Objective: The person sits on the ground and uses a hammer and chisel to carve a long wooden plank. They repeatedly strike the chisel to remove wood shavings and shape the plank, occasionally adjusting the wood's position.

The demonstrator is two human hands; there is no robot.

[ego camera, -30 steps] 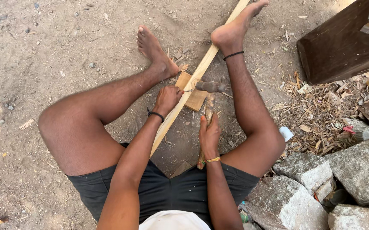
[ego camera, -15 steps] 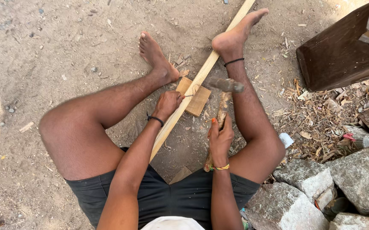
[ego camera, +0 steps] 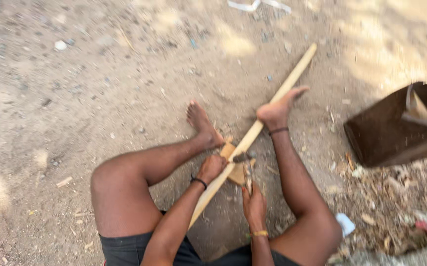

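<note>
Wooden stick [ego camera: 267, 116] lies slanted across bare, dusty ground [ego camera: 100, 74], pinned under the right foot [ego camera: 276, 109].

Head view: left hand [ego camera: 211, 167] wraps its fingers tight round the stick; right hand [ego camera: 254, 204], just beside it, grips a hammer [ego camera: 243, 160] whose head meets the stick over a small wood block [ego camera: 233, 170]. Right of the stick sit a dark wooden box [ego camera: 391, 133] and scattered wood chips [ego camera: 386, 197].

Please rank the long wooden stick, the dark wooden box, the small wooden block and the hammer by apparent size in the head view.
1. Long wooden stick, longest.
2. Dark wooden box, bulkier though partly out of frame.
3. Small wooden block and hammer look alike, blurred and overlapping, so unranked.
</note>
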